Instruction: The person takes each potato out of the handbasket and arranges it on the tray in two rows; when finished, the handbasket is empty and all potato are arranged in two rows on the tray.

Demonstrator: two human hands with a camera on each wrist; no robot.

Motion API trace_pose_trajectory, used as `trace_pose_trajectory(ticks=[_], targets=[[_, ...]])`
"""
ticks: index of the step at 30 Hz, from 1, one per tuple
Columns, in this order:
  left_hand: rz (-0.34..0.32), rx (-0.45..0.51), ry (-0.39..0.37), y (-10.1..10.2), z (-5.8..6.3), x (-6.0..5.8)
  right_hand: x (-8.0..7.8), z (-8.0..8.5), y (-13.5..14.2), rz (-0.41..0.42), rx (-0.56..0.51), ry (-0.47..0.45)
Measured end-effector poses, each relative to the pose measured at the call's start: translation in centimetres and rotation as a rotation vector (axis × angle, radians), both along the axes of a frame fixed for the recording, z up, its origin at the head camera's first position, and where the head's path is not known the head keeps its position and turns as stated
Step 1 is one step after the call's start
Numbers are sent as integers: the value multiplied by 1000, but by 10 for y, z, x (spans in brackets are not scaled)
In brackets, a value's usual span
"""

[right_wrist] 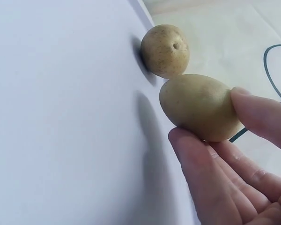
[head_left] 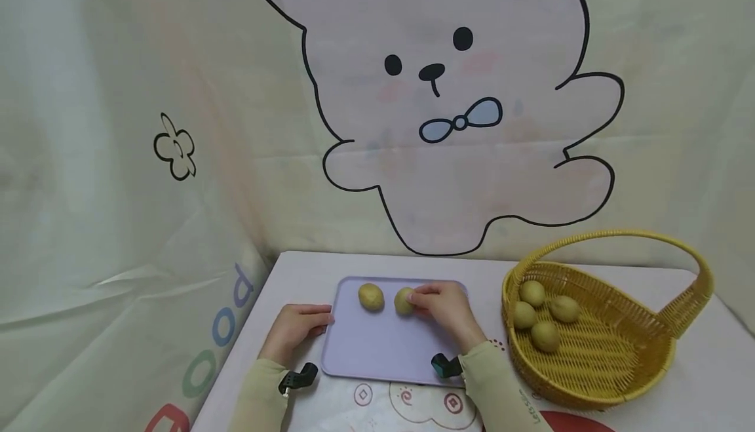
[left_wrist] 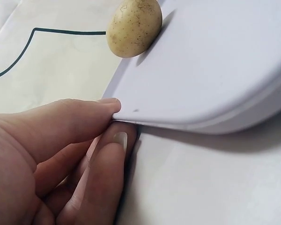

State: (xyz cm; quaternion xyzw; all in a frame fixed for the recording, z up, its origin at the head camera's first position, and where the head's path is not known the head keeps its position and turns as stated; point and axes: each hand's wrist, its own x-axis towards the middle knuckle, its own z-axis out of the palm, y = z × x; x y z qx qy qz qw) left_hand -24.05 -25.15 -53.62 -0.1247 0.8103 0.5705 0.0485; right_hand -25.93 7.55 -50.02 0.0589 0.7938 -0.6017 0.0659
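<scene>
A lilac tray (head_left: 383,347) lies on the table, and a small yellowish potato (head_left: 371,297) rests near its far edge. My right hand (head_left: 445,307) pinches a second potato (right_wrist: 199,107) between thumb and fingers, to the right of the first. In the right wrist view that held potato is just off the tray, its shadow falling on the surface. At the tray's left side my left hand (head_left: 295,329) grips the rim; the left wrist view has the thumb (left_wrist: 84,119) on top and fingertips underneath.
To the right of the tray stands a yellow woven basket (head_left: 613,360) with a tall arched handle (head_left: 625,234). Several potatoes (head_left: 545,337) sit in its left part. A printed cloth hangs behind the table and along its left side.
</scene>
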Motion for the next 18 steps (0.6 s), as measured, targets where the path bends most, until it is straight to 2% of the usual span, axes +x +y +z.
trace_pose_trajectory(ticks=[7,18], targets=[[13,30,-13,3,3,0,-1,-2,-6,15,25,-4],[3,-27,-14,4,3,1,-2,-3,-5,17,75,-23]])
